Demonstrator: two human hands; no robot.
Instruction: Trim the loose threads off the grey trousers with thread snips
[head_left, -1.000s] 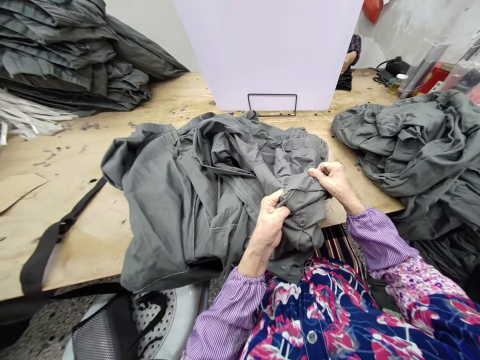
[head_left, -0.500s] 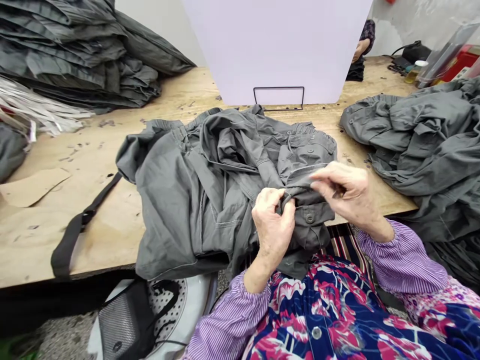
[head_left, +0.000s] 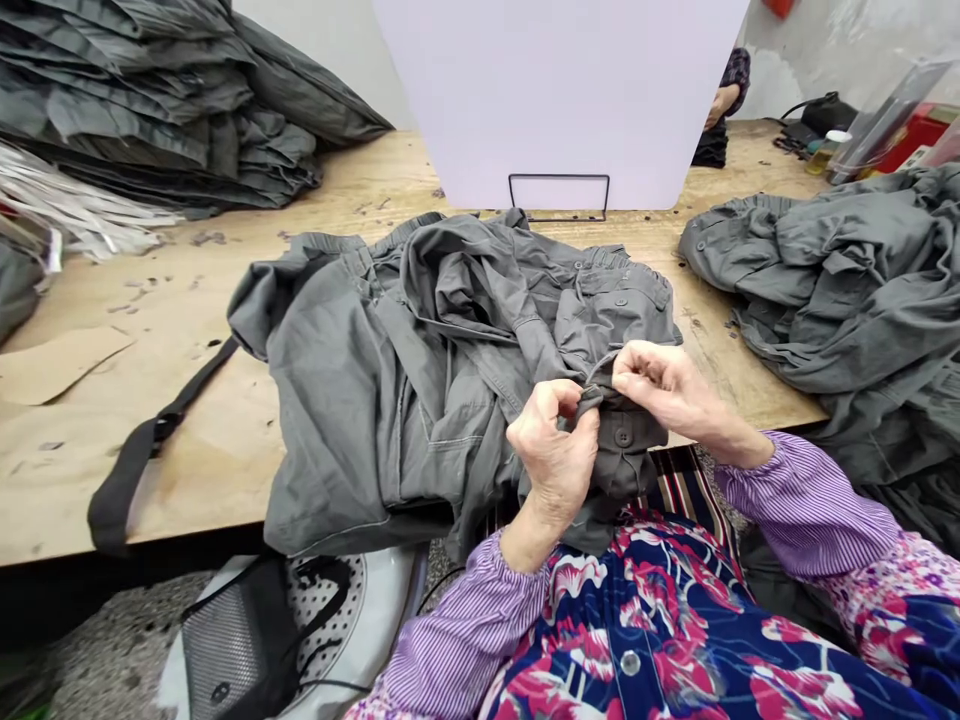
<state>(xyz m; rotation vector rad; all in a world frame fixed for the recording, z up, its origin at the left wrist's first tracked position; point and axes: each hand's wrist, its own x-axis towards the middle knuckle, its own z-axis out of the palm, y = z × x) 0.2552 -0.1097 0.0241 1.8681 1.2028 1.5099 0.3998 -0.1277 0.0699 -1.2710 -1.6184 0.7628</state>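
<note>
A grey pair of trousers (head_left: 352, 400) lies bunched across the front of the wooden table, part of it hanging over the edge. My left hand (head_left: 555, 440) pinches a folded edge of the cloth beside a buttoned pocket flap (head_left: 622, 437). Close by on the right, my right hand (head_left: 667, 390) has thumb and forefinger pressed together at the same fold. Whether anything small sits between those right fingertips is too fine to make out.
Grey garments are piled at the back left (head_left: 150, 100) and on the right (head_left: 840, 270). A white board (head_left: 562, 90) stands behind the trousers. A black strap (head_left: 127, 470) hangs off the table's front edge. Another person's hand (head_left: 721, 103) shows at the back right.
My right hand has come down and left, from above the cloth to the fold beside my left hand. My left hand keeps its pinch and has shifted slightly right.
</note>
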